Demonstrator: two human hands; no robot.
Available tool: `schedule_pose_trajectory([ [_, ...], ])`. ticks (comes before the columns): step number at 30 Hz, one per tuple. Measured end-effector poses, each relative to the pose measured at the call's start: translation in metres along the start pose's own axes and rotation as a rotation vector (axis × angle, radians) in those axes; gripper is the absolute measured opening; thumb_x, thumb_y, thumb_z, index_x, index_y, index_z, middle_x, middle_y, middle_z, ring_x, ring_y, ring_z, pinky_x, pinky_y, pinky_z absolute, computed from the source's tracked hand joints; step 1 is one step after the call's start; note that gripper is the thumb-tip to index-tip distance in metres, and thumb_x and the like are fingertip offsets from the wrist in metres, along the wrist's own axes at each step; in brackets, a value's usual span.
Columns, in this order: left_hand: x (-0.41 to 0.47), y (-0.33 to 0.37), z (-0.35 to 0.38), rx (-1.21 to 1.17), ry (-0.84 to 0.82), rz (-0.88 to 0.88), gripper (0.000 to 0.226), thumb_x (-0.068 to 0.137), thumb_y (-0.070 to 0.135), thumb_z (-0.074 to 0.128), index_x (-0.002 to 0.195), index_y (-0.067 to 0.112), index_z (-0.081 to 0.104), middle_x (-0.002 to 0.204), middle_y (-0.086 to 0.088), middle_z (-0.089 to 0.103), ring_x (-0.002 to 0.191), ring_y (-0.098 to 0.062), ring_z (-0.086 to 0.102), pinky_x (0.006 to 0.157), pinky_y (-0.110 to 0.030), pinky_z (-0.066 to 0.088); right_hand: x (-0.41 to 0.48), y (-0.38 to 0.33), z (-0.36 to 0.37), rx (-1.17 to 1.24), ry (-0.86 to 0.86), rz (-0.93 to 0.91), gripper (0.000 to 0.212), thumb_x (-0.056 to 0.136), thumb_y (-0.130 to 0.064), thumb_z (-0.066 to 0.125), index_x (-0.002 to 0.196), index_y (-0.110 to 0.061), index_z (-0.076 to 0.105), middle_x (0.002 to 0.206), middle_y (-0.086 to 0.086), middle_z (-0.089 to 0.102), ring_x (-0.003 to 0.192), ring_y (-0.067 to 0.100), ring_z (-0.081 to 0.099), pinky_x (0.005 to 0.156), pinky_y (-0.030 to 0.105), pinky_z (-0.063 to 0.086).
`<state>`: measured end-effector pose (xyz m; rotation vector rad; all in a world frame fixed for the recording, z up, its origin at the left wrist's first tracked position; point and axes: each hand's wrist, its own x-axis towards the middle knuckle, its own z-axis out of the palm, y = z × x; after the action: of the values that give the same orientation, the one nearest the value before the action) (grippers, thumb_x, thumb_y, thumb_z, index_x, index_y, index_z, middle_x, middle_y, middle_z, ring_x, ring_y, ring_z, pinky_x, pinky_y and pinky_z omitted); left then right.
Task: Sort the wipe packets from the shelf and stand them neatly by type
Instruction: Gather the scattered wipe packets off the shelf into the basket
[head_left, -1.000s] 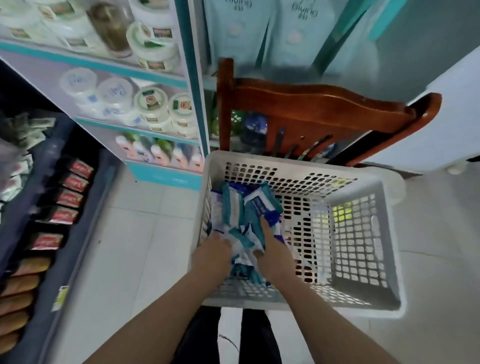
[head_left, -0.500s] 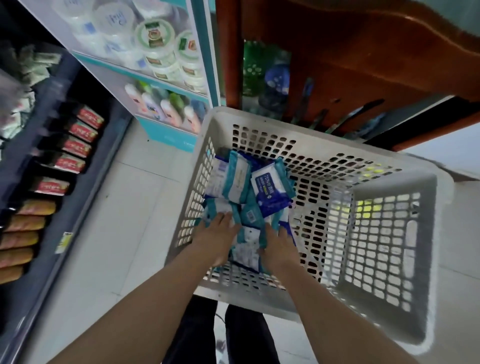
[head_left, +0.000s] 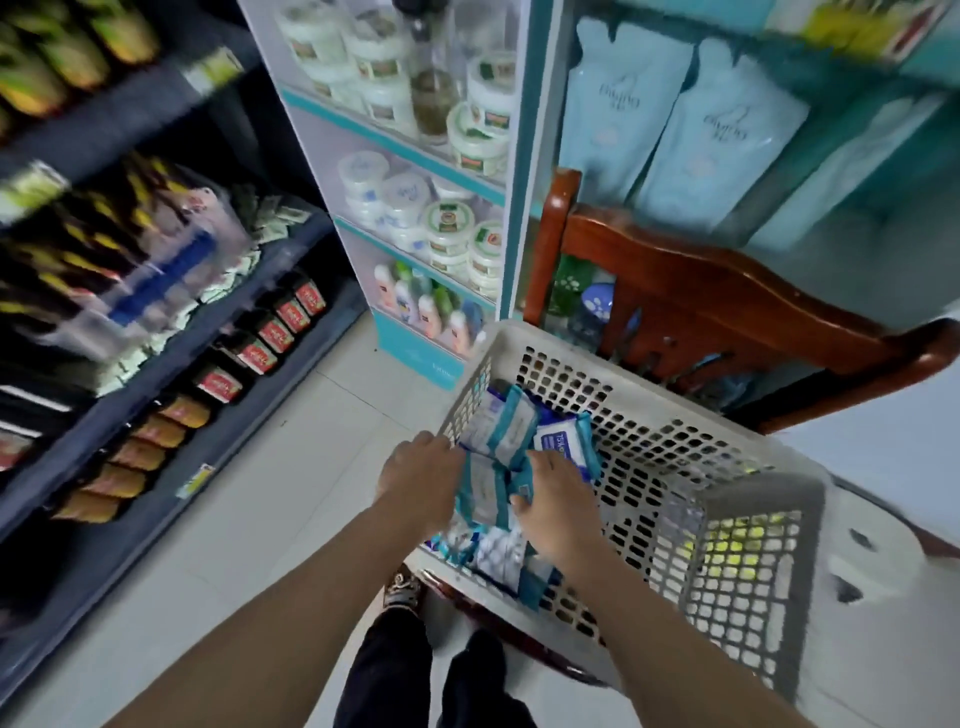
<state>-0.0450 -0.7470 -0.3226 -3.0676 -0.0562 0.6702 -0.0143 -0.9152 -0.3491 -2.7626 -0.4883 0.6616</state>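
Observation:
A white perforated plastic basket (head_left: 675, 441) rests on a wooden chair and holds several wipe packets in its left half. Teal-and-white wipe packets (head_left: 506, 423) lie at the back left, and a blue-and-white wipe packet (head_left: 563, 441) lies beside them. My left hand (head_left: 421, 475) and my right hand (head_left: 556, 501) press from either side on a stack of teal wipe packets (head_left: 483, 491) between them. More packets (head_left: 501, 553) lie under my right wrist near the basket's front edge.
A dark shelf unit (head_left: 156, 338) with red-labelled and orange packs runs along the left. A white and teal display stand (head_left: 415, 218) with jars and bottles is behind. The wooden chair back (head_left: 701, 280) rises behind the basket. Pale floor tiles (head_left: 260, 519) lie between shelf and basket.
The view has swung up and left, showing more shelves. Both hands stay in the basket and have closed in on the teal packets between them.

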Motion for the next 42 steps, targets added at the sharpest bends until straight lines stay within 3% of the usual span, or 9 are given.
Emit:
schedule_pose_trajectory([
  [5,-0.050,-0.058,-0.046,-0.101,0.099,-0.343,0.040,0.089,0.027,0.061,0.128,0.024,0.049,0.126,0.002,0.049,0.118,-0.023,0.044,0.094,-0.033,0.043,0.002,-0.063,-0.053,-0.073,0.119,-0.201,0.049,0.095,-0.034,0.053,0.138,-0.018,0.037,0.139,0.003,0.042,0.129,0.022,0.039,0.103,0.034,0.038],
  [12,-0.146,-0.159,-0.094,-0.084,0.369,-0.585,0.020,0.090,0.024,0.052,0.109,0.020,0.056,0.116,0.001,0.056,0.115,-0.021,0.045,0.092,-0.033,0.038,0.000,-0.198,-0.096,-0.090,0.277,-0.530,0.052,0.086,-0.029,0.067,0.132,-0.013,0.048,0.133,0.008,0.050,0.120,0.029,0.049,0.095,0.042,0.042],
  [15,-0.186,-0.204,-0.106,-0.046,0.433,-0.686,0.025,0.089,0.024,0.052,0.113,0.021,0.056,0.118,0.002,0.057,0.115,-0.021,0.047,0.091,-0.033,0.040,-0.002,-0.262,-0.105,-0.089,0.328,-0.674,0.054,0.079,-0.024,0.074,0.128,-0.010,0.054,0.129,0.011,0.055,0.117,0.031,0.053,0.094,0.043,0.046],
  [18,-0.226,-0.249,-0.113,-0.029,0.513,-0.795,0.036,0.089,0.025,0.053,0.124,0.022,0.055,0.126,0.003,0.056,0.121,-0.020,0.045,0.095,-0.034,0.039,-0.008,-0.328,-0.112,-0.083,0.363,-0.793,0.054,0.079,-0.024,0.073,0.129,-0.014,0.054,0.130,0.008,0.054,0.119,0.030,0.052,0.096,0.042,0.044],
  [21,-0.266,-0.295,-0.120,-0.002,0.576,-0.876,0.034,0.090,0.027,0.052,0.123,0.021,0.056,0.127,0.002,0.056,0.122,-0.022,0.045,0.095,-0.035,0.038,-0.014,-0.393,-0.114,-0.090,0.379,-0.896,0.052,0.083,-0.028,0.068,0.131,-0.016,0.051,0.134,0.004,0.051,0.123,0.026,0.049,0.100,0.040,0.042],
  [25,-0.317,-0.355,-0.126,0.031,0.653,-0.973,0.030,0.091,0.027,0.051,0.120,0.021,0.057,0.122,0.002,0.058,0.119,-0.023,0.046,0.093,-0.035,0.039,-0.021,-0.478,-0.111,-0.071,0.399,-1.000,0.054,0.088,-0.031,0.064,0.138,-0.018,0.046,0.141,0.000,0.045,0.131,0.021,0.042,0.107,0.036,0.037],
  [34,-0.409,-0.471,-0.134,0.069,0.741,-1.107,0.022,0.083,0.024,0.059,0.103,0.017,0.063,0.107,-0.001,0.064,0.108,-0.026,0.053,0.084,-0.037,0.044,-0.037,-0.639,-0.099,-0.051,0.466,-1.139,0.054,0.091,-0.036,0.059,0.140,-0.020,0.042,0.144,-0.002,0.042,0.133,0.019,0.039,0.109,0.036,0.033],
  [42,-0.448,-0.566,-0.136,0.082,0.728,-1.197,0.031,0.086,0.027,0.058,0.116,0.018,0.059,0.120,0.000,0.059,0.116,-0.024,0.049,0.089,-0.037,0.042,-0.018,-0.748,-0.089,-0.101,0.448,-1.186,0.054,0.091,-0.034,0.059,0.140,-0.020,0.041,0.142,0.000,0.044,0.129,0.021,0.042,0.106,0.036,0.037],
])
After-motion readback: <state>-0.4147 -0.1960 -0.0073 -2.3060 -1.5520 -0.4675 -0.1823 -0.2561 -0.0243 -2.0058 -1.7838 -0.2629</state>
